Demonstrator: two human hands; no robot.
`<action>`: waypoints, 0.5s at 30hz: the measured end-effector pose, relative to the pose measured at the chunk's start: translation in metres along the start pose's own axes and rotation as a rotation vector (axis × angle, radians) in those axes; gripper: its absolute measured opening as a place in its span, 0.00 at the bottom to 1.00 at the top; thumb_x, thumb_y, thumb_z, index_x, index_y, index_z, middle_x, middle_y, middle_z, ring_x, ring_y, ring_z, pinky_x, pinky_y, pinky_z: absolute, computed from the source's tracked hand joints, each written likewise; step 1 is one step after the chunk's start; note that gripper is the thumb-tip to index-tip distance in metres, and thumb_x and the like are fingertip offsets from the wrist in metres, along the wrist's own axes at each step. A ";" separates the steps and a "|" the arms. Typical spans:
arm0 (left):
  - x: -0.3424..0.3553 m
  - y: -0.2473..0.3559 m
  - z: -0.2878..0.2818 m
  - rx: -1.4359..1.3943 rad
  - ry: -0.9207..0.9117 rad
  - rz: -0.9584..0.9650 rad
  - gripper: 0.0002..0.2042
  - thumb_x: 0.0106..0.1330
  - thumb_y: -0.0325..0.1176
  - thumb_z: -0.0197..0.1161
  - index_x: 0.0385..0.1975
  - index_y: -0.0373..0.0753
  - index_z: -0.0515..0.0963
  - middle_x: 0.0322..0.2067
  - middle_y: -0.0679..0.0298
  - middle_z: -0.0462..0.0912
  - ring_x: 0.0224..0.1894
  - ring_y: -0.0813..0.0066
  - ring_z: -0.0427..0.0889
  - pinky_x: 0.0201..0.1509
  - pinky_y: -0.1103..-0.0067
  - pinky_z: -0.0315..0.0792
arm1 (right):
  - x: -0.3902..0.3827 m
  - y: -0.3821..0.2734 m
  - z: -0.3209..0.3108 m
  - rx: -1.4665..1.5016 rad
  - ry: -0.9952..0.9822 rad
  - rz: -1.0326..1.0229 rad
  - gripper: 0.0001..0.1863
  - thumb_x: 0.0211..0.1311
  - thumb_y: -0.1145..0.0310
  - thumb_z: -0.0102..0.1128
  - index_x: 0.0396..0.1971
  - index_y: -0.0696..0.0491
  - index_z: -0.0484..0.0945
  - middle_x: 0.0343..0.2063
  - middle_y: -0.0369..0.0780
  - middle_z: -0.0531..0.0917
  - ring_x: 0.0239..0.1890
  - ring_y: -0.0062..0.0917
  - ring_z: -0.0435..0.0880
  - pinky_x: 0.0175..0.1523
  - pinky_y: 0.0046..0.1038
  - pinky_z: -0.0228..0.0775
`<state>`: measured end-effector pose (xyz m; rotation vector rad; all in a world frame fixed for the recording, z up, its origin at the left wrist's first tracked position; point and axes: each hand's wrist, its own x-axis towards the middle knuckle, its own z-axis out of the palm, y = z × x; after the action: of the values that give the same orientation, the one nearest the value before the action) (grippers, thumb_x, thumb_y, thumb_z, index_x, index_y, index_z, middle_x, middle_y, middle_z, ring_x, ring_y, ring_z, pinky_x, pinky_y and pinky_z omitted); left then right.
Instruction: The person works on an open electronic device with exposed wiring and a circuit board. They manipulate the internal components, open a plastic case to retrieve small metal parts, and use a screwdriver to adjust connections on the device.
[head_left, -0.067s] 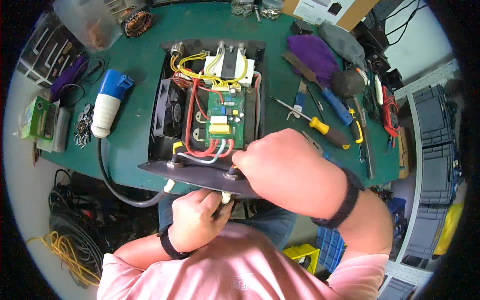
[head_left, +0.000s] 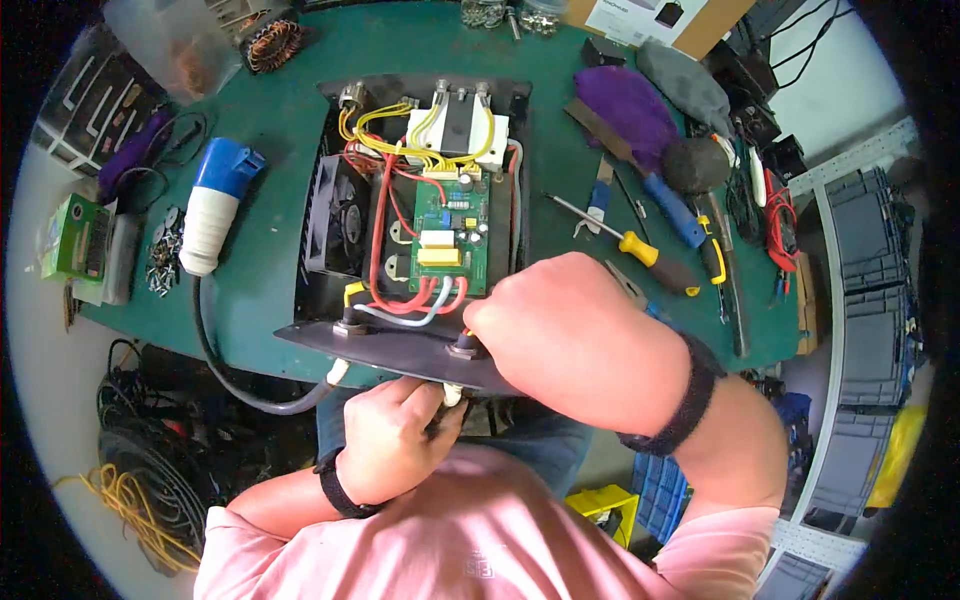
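In front of me an open black metal case [head_left: 322, 285] holds a green circuit board [head_left: 452, 215] with red, yellow and pale blue wires. My left hand [head_left: 395, 435] is closed just below the front panel, gripping a cable whose white end [head_left: 453, 393] meets the panel's outer side. Above the panel, my right hand [head_left: 570, 335] is curled into a fist at the front right corner. It is beside a black cable fitting [head_left: 464, 345], where a bit of orange-red wire shows. What its fingers hold is hidden under the hand.
A blue-and-white industrial plug [head_left: 222, 190] lies left, its grey cable [head_left: 225, 380] running to the panel. Small screws [head_left: 165, 260] are heaped beside it. On the right lie a yellow-handled screwdriver [head_left: 640, 248], a blue-handled tool [head_left: 672, 210] and pliers [head_left: 630, 290]. Purple cloth [head_left: 625, 105] sits behind them.
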<state>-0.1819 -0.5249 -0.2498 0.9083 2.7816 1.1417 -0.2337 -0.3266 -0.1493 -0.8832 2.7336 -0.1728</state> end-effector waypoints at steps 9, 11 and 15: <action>-0.001 -0.001 -0.003 0.002 0.002 -0.009 0.08 0.51 0.29 0.69 0.27 0.37 0.77 0.23 0.58 0.77 0.22 0.57 0.79 0.26 0.68 0.75 | 0.002 0.006 0.007 0.027 0.022 0.048 0.05 0.51 0.68 0.59 0.26 0.52 0.82 0.23 0.43 0.82 0.30 0.39 0.84 0.33 0.39 0.75; -0.003 -0.003 -0.001 -0.032 0.022 -0.014 0.08 0.51 0.29 0.69 0.27 0.36 0.77 0.23 0.58 0.77 0.23 0.56 0.80 0.27 0.67 0.75 | 0.001 0.005 0.012 0.029 0.030 0.066 0.05 0.52 0.67 0.59 0.26 0.52 0.81 0.23 0.43 0.82 0.30 0.38 0.84 0.34 0.38 0.75; -0.007 -0.004 -0.002 -0.088 0.065 -0.019 0.06 0.53 0.28 0.68 0.26 0.36 0.76 0.24 0.57 0.78 0.25 0.54 0.80 0.27 0.66 0.74 | -0.002 -0.005 0.019 0.050 0.095 0.101 0.05 0.54 0.67 0.59 0.27 0.51 0.81 0.24 0.42 0.83 0.32 0.37 0.83 0.35 0.37 0.75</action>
<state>-0.1790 -0.5325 -0.2523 0.8496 2.7578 1.3021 -0.2245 -0.3299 -0.1663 -0.7390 2.8403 -0.2685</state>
